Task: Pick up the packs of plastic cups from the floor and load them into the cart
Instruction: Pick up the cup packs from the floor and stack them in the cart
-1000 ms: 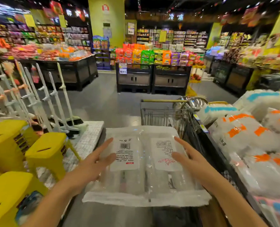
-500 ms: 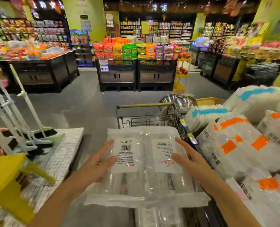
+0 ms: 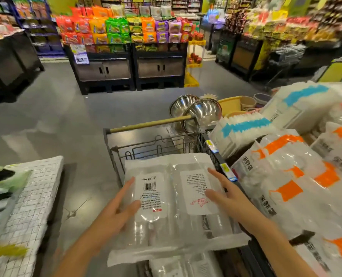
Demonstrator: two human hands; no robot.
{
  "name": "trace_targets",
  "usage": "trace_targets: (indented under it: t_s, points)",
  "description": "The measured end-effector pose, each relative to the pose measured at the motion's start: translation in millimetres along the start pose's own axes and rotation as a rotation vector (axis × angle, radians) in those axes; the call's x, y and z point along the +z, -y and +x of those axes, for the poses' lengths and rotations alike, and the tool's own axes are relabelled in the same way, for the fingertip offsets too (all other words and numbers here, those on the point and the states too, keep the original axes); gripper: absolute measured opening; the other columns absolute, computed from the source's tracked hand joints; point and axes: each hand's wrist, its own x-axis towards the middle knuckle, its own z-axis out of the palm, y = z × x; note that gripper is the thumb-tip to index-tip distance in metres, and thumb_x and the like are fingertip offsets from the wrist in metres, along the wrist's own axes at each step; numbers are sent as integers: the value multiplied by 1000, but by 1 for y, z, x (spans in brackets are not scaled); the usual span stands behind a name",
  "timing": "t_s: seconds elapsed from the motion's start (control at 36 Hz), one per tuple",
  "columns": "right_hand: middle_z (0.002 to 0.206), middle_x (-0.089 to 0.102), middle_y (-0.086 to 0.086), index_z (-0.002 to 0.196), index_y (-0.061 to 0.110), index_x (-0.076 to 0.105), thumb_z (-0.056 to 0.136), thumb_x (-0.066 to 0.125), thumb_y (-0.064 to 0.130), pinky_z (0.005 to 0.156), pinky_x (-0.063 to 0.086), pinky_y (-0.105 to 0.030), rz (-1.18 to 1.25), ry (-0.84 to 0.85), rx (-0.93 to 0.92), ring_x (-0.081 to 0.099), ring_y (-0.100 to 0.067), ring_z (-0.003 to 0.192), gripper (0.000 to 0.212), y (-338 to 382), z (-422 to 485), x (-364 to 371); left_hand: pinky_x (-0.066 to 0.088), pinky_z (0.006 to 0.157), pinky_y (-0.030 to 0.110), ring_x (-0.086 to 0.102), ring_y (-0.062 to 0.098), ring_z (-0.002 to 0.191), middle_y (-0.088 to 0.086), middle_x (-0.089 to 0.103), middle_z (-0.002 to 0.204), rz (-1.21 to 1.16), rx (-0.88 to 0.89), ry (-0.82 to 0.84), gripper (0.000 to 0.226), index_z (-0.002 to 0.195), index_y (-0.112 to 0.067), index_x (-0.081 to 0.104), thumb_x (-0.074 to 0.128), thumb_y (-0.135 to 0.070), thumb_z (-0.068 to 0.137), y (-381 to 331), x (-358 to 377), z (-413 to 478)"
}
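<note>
Over the cart (image 3: pixel 152 123), near its front rail: one pack of plastic cups (image 3: pixel 172 198) held flat, labels up, between both hands. It is off the floor and above the wire basket, not yet down in it.

Left hand (image 3: pixel 116 212): on the pack's left edge, forefinger straight along the side, thumb laid on top by the barcode label. Right hand (image 3: pixel 230 198): on the right half, forefinger and thumb spread and straight on the film. Neither hand curls round the pack. Both are spread flat and press inward, one from each side. Any fingers under the pack are hidden.

Likely reason for the hold: the pack is wide, slack and slippery, with loose film at both ends. One hand would probably let it sag or fold. Two flat hands keep it level, so it can go down lengthwise between the basket walls.

A second clear pack (image 3: pixel 186 264) shows lower down at the near end of the cart, partly under the held one. My guess is that the packs are being stacked flat to save room.

Close by on the right, bagged goods with orange marks (image 3: pixel 286 188) crowd the cart's side, and two steel bowls (image 3: pixel 204 112) sit just past its far corner. That side leaves little room, so a straight drop looks wiser than a swing in from the right.

Judged stage: mid-load, just before release.
</note>
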Motion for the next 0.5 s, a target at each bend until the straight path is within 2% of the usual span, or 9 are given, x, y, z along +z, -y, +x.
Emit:
trace_targets:
  t_s: [0.08, 0.11, 0.19, 0.25, 0.31, 0.36, 0.42, 0.5]
  points:
    - [137, 65, 15, 147, 52, 43, 95, 71, 27, 104, 56, -43, -7, -36, 34, 70, -10, 116, 64, -9, 22, -3, 51, 89, 23, 51, 1, 123, -25, 41, 146, -28, 2, 55, 61, 132, -72, 29, 61, -46, 87, 15, -4, 40]
    - [136, 66, 15, 148, 51, 43, 95, 71, 27, 103, 57, -43, -16, -45, 44, 71, -10, 116, 64, -13, 30, -5, 51, 91, 20, 49, 2, 125, -25, 36, 150, -40, -3, 72, 62, 133, -71, 29, 62, -45, 88, 20, -4, 54]
    - [131, 70, 13, 146, 52, 44, 96, 70, 23, 101, 58, -44, -27, -84, 85, 72, -11, 113, 64, -30, 52, -10, 49, 79, 4, 40, 2, 132, -25, 27, 153, -53, -20, 116, 64, 139, -66, 26, 60, -41, 91, 33, 7, 84]
    - [134, 68, 13, 143, 57, 45, 95, 71, 25, 102, 57, -46, -41, -94, 101, 71, -11, 116, 63, -46, 69, -15, 47, 82, 3, 30, 2, 134, -27, 21, 151, -30, -34, 112, 65, 142, -63, 23, 58, -39, 92, 44, 15, 103]
    - [143, 61, 13, 141, 61, 45, 93, 72, 31, 103, 57, -47, -56, -83, 117, 67, -12, 122, 63, -62, 89, -18, 43, 104, 23, 27, 4, 137, -26, 21, 149, 1, -36, 88, 64, 138, -68, 21, 58, -49, 89, 62, 21, 123]
    - [148, 55, 13, 140, 64, 43, 87, 74, 42, 104, 56, -48, -85, -66, 138, 61, -12, 130, 66, -84, 112, -19, 36, 113, 45, 31, 10, 138, -22, 24, 148, 7, -63, 63, 63, 134, -74, 21, 59, -57, 86, 83, 27, 141]
    - [149, 54, 14, 141, 66, 41, 81, 73, 50, 106, 54, -48, -113, -33, 150, 58, -11, 133, 70, -110, 139, -19, 34, 113, 48, 33, 8, 135, -23, 24, 145, -14, -112, 18, 64, 133, -75, 21, 59, -45, 92, 106, 34, 157]
    - [150, 51, 17, 144, 66, 36, 85, 71, 50, 107, 53, -49, -161, 43, 178, 57, -10, 134, 71, -153, 176, -12, 29, 114, 38, 32, 4, 134, -26, 26, 140, -56, -187, -54, 68, 135, -73, 20, 55, -28, 98, 143, 51, 179]
